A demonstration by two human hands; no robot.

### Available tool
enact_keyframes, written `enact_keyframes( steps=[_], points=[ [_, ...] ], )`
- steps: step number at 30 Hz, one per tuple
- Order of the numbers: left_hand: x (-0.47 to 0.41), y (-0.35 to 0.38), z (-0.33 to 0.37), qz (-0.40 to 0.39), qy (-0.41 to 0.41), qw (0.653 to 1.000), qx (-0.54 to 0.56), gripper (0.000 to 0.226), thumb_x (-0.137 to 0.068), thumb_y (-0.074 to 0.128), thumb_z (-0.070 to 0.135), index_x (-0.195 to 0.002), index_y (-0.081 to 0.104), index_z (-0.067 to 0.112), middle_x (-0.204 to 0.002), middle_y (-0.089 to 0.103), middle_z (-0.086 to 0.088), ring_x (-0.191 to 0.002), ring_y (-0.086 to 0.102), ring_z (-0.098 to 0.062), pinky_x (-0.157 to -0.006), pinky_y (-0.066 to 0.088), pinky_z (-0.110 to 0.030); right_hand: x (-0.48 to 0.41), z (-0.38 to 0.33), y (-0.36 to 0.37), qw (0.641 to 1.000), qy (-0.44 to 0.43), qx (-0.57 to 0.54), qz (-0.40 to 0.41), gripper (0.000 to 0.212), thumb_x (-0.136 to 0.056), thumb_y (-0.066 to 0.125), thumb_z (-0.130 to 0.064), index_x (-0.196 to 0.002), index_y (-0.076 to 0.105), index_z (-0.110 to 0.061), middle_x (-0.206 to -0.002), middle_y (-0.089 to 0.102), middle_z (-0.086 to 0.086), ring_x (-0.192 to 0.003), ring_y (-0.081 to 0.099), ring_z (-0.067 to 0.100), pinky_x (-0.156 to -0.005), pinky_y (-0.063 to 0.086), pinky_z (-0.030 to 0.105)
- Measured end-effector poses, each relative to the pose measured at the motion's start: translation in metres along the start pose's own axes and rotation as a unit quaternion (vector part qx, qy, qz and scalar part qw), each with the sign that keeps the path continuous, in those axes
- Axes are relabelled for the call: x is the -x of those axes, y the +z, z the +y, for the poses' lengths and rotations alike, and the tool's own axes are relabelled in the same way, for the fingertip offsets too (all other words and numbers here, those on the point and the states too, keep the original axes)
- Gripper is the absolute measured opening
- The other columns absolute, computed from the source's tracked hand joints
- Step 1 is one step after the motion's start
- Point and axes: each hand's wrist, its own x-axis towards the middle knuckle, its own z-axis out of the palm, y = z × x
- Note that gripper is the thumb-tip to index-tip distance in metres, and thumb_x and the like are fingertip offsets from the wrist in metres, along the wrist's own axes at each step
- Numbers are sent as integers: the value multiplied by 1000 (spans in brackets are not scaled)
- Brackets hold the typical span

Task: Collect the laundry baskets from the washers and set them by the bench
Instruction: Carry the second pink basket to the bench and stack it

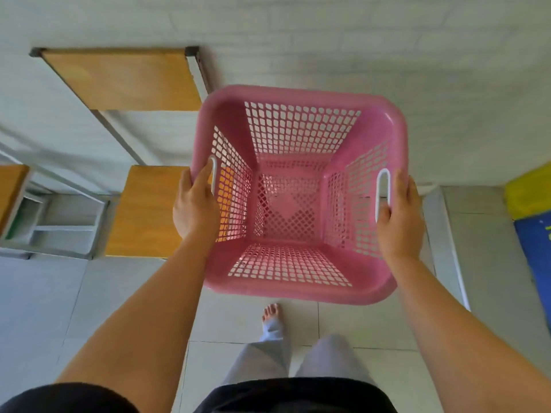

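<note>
While held above the tiled floor (343, 323), the pink basket (369, 293) is gripped at its side handles by left hand (195, 204) and right hand (399, 216), beside the wooden bench (143, 210).

Basket (298, 281): held in the air over the floor (343, 323), straight ahead of the person, its open side toward the camera
Left hand (195, 208): on the basket's left rim, by the left handle slot
Right hand (399, 217): on the basket's right rim, thumb at the right handle slot
Near bench seat (143, 213): left of the basket, touching it in view (part of the seat shows through the basket's left wall)
Far bench seat (125, 80): beyond the near one, against the wall (387, 55)
Third seat edge (12, 189): at the far left edge of the view
Bare foot (271, 312): on the floor, below the basket's near rim
Box-like object (533, 222): on the floor at the right edge, well apart from the basket
</note>
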Motion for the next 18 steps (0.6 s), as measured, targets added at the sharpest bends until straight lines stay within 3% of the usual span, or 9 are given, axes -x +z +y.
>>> enact_keyframes(
  steps=[5, 13, 18],
  points=[
    [-29, 46, -16, -46, -21, 999, -5, 54, -94, 44, 16, -136, 43, 50, -135, 49, 1, -100, 61, -29, -74, 50, -39, -29, 8, 43, 998, 3, 31, -50, 75, -93, 47, -4, -153, 10, -29, -154, 26, 10, -101, 61, 37, -56, 50, 37],
    [-72, 119, -35, -154, -48, 986, -41, 60, -95, 42, 11, -142, 35, 50, -132, 46, 2, -90, 56, -23, -74, 46, -36, -72, 31, 115, 990, 53, 34, -123, 73, -92, 49, -4, -152, 17, -32, -158, 22, 10, -115, 57, 39, -70, 51, 41],
    [-77, 167, -47, -208, -77, 971, -85, 66, -96, 39, 11, -142, 26, 55, -141, 40, 3, -89, 60, -30, -71, 54, -41, -84, 55, 163, 983, 82, 30, -162, 77, -91, 51, -2, -151, 16, -35, -158, 23, 8, -104, 63, 37, -68, 50, 37]
  ],
)
